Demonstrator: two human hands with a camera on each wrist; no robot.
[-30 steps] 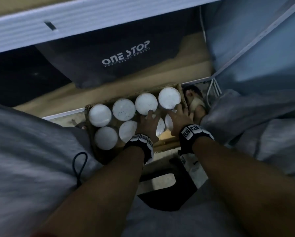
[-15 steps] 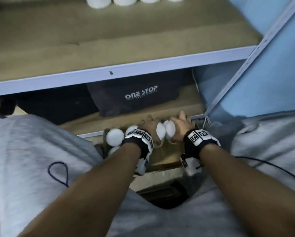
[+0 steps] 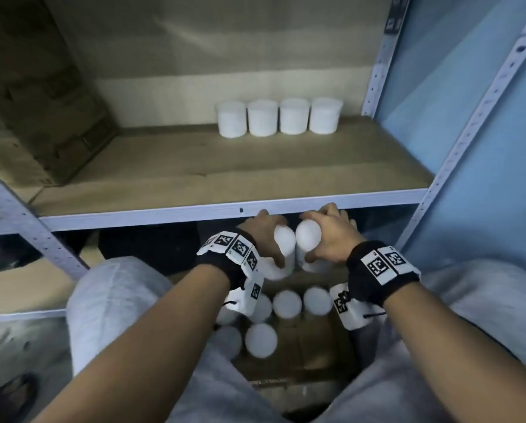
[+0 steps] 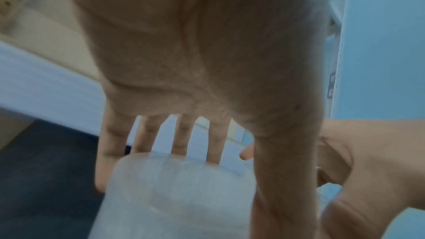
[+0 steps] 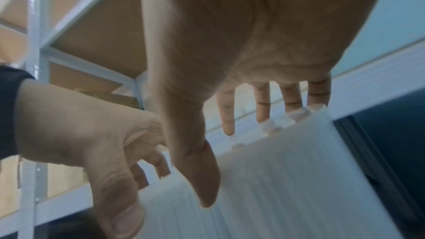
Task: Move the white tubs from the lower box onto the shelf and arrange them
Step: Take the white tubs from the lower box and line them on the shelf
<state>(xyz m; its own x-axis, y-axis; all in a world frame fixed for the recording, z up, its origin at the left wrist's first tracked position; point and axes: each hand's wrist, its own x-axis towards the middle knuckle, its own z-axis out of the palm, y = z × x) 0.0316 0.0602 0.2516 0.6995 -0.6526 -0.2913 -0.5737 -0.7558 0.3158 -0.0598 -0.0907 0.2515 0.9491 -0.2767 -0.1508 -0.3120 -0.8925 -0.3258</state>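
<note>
My left hand [image 3: 266,236] grips a white tub [image 3: 283,251] from above, and my right hand [image 3: 326,232] grips a second white tub [image 3: 308,239] beside it. Both tubs hang side by side just below the shelf's front edge [image 3: 194,210]. In the left wrist view the fingers [image 4: 179,139] reach over the tub [image 4: 179,194]. The right wrist view shows the thumb and fingers [image 5: 262,106] spread round the other tub [image 5: 287,179]. Several white tubs [image 3: 278,117] stand in a row at the back right of the shelf. More tubs [image 3: 261,340] remain in the cardboard box [image 3: 310,358] below.
A large cardboard carton [image 3: 39,117] fills the shelf's left side. Grey metal uprights [image 3: 475,123] frame the shelf on the right, against a blue wall [image 3: 500,193]. A dark bag [image 3: 145,245] lies on the lower level. My knees in grey cloth [image 3: 115,300] flank the box.
Both hands have lifted a tub each out of the box, rising from inside it to just under the shelf edge. My head has tilted up, bringing the shelf and its row of tubs into view.
</note>
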